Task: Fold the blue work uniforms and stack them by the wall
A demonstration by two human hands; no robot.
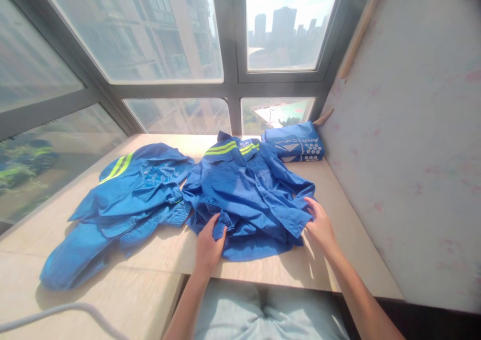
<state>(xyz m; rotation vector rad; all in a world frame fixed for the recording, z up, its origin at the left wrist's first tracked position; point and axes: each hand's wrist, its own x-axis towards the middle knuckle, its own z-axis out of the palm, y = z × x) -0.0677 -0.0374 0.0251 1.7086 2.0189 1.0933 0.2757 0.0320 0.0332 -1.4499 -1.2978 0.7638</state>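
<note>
A blue jacket (244, 189) with yellow-green stripes across the chest lies front up on the pale wooden ledge, its collar toward the window and its lower part rumpled. My left hand (210, 242) pinches the cloth near its lower left edge, thumb and fingers around a fold. At the lower right corner, my right hand (319, 224) grips the hem, its fingertips partly behind the cloth. A second blue jacket (124, 199) with similar stripes lies crumpled to the left, touched by neither hand.
Behind the jacket at the right sits a folded blue package (296, 142) with white print. Windows (188, 114) line the back and left, and a patterned wall (406, 154) stands at the right. A grey cable (75, 307) crosses the lower left of the ledge (139, 285).
</note>
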